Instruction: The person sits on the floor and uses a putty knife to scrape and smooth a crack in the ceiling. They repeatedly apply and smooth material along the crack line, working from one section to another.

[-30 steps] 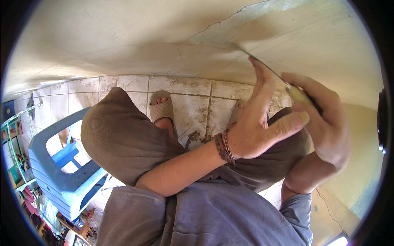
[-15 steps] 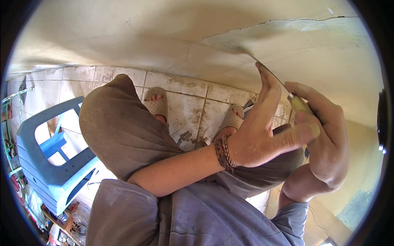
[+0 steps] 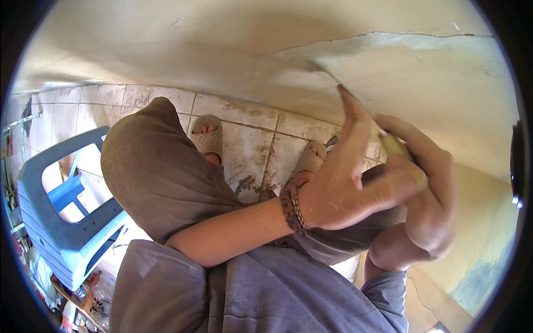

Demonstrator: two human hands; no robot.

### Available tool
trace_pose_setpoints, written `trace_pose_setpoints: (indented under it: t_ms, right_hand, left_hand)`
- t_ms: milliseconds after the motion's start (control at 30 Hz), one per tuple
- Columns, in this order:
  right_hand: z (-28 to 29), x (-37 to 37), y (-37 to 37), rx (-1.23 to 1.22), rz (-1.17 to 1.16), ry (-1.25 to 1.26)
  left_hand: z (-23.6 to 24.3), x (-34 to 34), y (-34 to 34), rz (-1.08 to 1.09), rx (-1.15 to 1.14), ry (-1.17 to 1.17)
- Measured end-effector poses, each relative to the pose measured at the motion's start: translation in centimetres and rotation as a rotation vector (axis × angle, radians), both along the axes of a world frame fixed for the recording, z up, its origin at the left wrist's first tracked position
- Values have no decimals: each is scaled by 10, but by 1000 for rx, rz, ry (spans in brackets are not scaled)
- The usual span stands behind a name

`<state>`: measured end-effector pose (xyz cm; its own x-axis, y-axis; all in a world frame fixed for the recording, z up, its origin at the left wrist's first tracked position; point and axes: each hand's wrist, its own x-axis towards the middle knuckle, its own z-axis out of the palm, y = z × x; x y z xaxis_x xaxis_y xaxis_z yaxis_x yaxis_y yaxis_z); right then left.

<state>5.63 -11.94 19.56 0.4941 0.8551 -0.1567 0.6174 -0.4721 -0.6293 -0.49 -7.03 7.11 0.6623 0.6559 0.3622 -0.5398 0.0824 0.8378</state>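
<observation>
My right hand (image 3: pixel 430 172) is closed round the yellowish handle (image 3: pixel 394 146) of a putty knife, whose thin blade (image 3: pixel 328 75) is seen nearly edge-on against the wall (image 3: pixel 222 55). The left hand (image 3: pixel 344 183) reaches across my lap with its fingers stretched along the blade, the tips close to the wall. Its thumb lies over my right hand near the handle. A braided bracelet (image 3: pixel 294 208) circles the left wrist. Above the blade, a crack (image 3: pixel 377 33) borders a paler patch (image 3: pixel 411 55) on the wall. Where the blade's edge meets the wall is blurred.
A blue plastic stool (image 3: pixel 53 244) lies tipped at the left. Beside it are assorted goods (image 3: pixel 83 302) and a pale green metal frame (image 3: pixel 11 183). White, stained floor tiles (image 3: pixel 244 147) run along the wall's foot, beneath my sandalled feet (image 3: pixel 206 136). At the right another wall (image 3: pixel 472 222) stands.
Both hands and the putty knife have shifted slightly left in the view. The crack sits a little lower, and the whole scene has shifted a bit. My grip looks the same.
</observation>
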Motion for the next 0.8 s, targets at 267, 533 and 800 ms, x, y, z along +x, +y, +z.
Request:
trace_pose_setpoints:
  t_ms: [267,533,800]
  right_hand:
    - [10,-1,-1,-107,-26,-31]
    - [-7,-4,-4,-1,77,-283]
    - [5,-5,11,-52,-23,140]
  left_hand:
    - [3,-8,12,-286,-323,-58]
    - [-1,-10,4,-101,-61,11]
    - [1,-13,10,-72,-82,45]
